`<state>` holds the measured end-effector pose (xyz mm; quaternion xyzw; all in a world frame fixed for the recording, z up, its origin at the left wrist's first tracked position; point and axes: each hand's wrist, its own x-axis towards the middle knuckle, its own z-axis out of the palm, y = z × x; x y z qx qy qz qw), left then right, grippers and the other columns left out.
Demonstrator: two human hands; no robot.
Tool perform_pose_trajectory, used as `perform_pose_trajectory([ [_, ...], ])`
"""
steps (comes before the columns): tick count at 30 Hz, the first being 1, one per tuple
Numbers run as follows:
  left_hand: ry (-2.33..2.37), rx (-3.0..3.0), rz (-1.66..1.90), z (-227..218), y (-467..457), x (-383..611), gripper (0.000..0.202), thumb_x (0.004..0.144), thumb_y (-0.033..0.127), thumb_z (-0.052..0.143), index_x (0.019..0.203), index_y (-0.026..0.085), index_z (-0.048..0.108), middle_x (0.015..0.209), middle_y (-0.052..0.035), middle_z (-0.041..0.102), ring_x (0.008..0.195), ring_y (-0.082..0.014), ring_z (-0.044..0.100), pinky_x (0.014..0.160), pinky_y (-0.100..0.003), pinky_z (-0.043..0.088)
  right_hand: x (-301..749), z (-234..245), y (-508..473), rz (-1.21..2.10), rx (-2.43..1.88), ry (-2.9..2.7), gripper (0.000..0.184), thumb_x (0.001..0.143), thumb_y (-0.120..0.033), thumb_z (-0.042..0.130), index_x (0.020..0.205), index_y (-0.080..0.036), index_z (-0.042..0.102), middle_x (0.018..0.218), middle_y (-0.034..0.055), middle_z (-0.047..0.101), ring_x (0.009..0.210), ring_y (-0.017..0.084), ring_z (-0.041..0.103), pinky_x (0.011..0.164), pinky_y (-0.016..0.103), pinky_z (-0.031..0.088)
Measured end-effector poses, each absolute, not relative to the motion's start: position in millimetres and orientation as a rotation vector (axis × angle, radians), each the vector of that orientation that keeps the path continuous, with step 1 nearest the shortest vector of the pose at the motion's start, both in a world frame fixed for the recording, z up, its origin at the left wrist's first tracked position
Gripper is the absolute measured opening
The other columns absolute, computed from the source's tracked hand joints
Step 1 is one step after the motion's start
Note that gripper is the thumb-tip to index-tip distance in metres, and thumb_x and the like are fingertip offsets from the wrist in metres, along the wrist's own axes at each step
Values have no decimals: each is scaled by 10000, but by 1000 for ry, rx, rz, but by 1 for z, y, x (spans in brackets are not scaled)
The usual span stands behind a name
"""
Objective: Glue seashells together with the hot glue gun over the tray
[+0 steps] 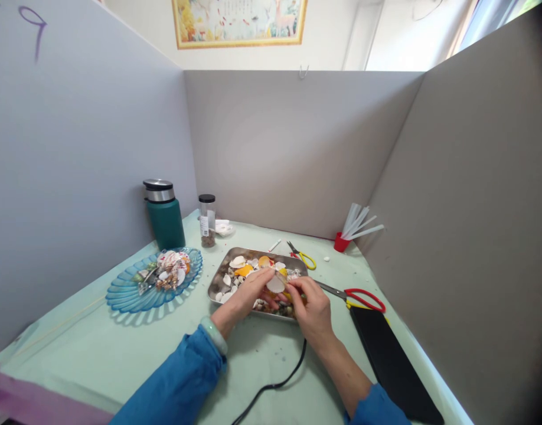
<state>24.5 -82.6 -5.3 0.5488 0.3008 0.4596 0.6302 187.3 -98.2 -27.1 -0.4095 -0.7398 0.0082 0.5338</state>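
Observation:
A pale, round, flat seashell [275,284] is pinched in the fingers of my left hand [248,293], over the near part of a metal tray. My right hand [313,307] is closed beside the shell, its thumb and fingertips pressed together at the shell's right edge. Whatever lies between those fingertips is too small to make out. Below both hands, the metal tray [214,282] holds several white, orange and yellow shells [243,270], along with small dark ones. My hands cover its near right part.
Left stands a blue scalloped plate [120,295] of shells, near a green flask [165,221] and a clear jar [207,221]. Right lie yellow-handled pliers [305,258], red-handled scissors [363,298] and a black slab [392,360]. A red cup [340,242] holds glue sticks; a black cable [280,385] runs in front.

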Motion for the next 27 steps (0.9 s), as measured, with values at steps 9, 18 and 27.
perform_pose_trajectory([
  [9,757,1359,979,-3,-88,24,345,844,519,506,869,177,539,692,-17,604,575,-160,618,500,-258,472,184,-26,-103,-71,-938,-1858,93,903,-193,515,840,-198,584,767,32,623,739,182,557,688,311,391],
  [18,776,1544,992,-8,-83,23,319,888,481,449,782,181,468,558,25,556,477,-125,537,490,-240,399,183,-25,-103,-73,-881,-1890,80,900,-181,526,845,-190,583,758,28,629,728,174,555,685,315,378],
  [27,769,1572,981,-7,-83,22,317,893,469,442,761,182,465,540,30,550,457,-121,511,491,-248,386,184,-26,-103,-53,-879,-1909,83,901,-191,527,842,-193,585,751,28,630,717,176,549,677,316,375],
])
